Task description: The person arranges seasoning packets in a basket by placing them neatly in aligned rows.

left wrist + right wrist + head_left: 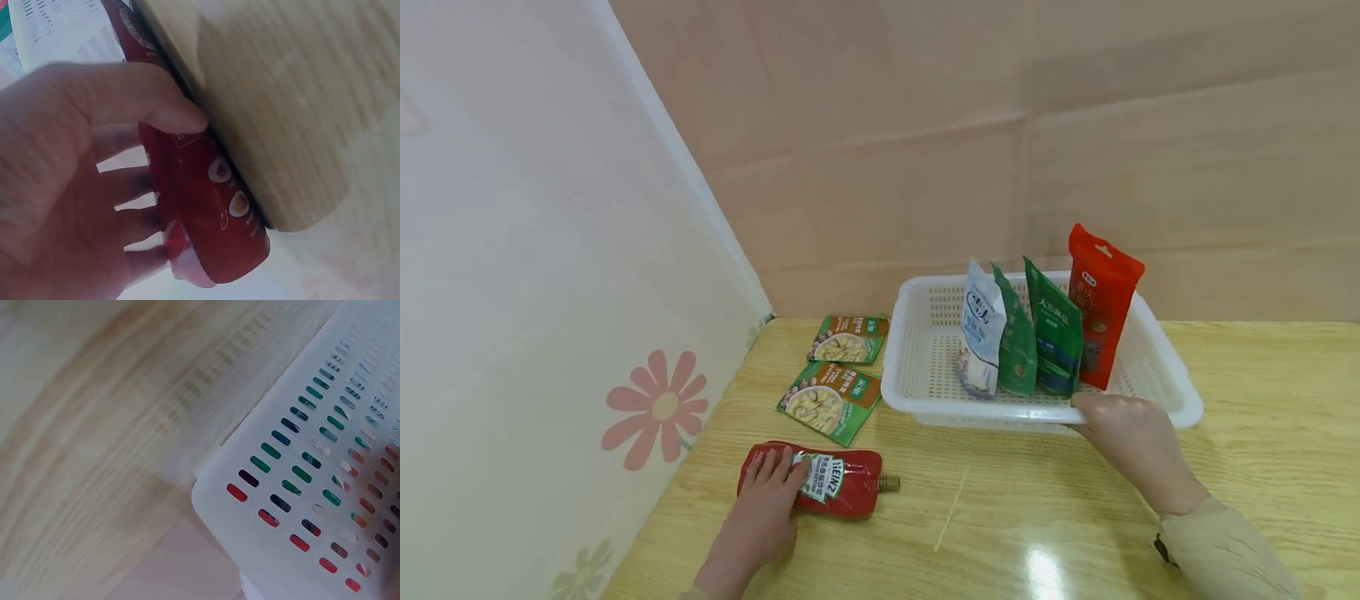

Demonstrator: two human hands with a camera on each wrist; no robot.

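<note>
A red Heinz ketchup pouch (pixel 857 487) lies flat on the wooden table, its spout pointing right. My left hand (pixel 767 508) holds it across the left part, and in the left wrist view the thumb lies along one edge with the fingers at the other side of the pouch (pixel 206 206). My right hand (pixel 1127 437) grips the front rim of a white plastic basket (pixel 917 408), thumb over the rim. Standing in the basket are a white-and-blue packet (pixel 981 333), two green packets (pixel 1056 325) and a red packet (pixel 1101 308). The right wrist view shows the slotted basket wall (pixel 300 506), with the hand barely visible.
Two green-and-brown soup packets (pixel 831 400) lie left of the basket, behind the ketchup pouch. A white wall with flower prints (pixel 662 408) borders the table's left side. Beige covering (pixel 887 167) rises behind the table (pixel 1000 517).
</note>
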